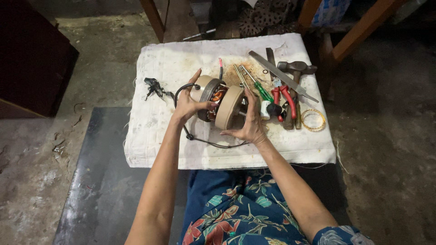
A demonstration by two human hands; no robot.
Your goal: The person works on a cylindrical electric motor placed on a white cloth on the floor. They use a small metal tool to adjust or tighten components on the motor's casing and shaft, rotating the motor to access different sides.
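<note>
A: What is the biggest thing in view?

B: The white cloth (159, 136), spread over a low work surface that fills the middle of the view. At its 9 o'clock side a dark metal sheet (104, 181) lies on the concrete floor.

A: And on the cloth?

B: Near its centre sits a small electric motor (221, 100), lying on its side, with tan end covers and copper windings showing between them. A black cord (200, 139) loops out from it toward 6 o'clock.

A: What are the hands doing?

B: The left hand (188, 105) grips the motor's end cover at 9 o'clock, fingers curled round it, one finger raised. The right hand (250, 122) is spread open against the cover at 3 o'clock, palm and fingers pressed to it. Both touch the motor.

A: Tools?

B: All at 3 o'clock of the motor: a hammer (296, 72) toward 1 o'clock, a flat metal file (281, 76) lying aslant beside it, red-handled pliers (287, 102), and a green-handled screwdriver (261, 90) just beside the right hand.

A: Anything smaller?

B: A yellow ring (313, 120) at 3 o'clock near the cloth's edge, and a small black clump (153, 86) at 10 o'clock, well apart from the left hand.
</note>
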